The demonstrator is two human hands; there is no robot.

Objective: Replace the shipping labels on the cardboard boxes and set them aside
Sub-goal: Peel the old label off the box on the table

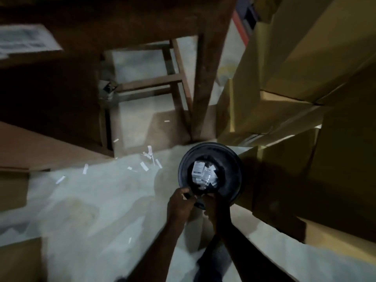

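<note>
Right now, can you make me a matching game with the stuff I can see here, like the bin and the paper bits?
Things:
1. black bin
2. white paper strips
3. cardboard boxes
4. wooden table leg

Places:
A. stacked at the right
B. standing behind the bin
C. scattered on the floor left of the bin
D. under both hands, with crumpled labels inside

Pairs: 1-D, 2-C, 3-A, 4-B
</note>
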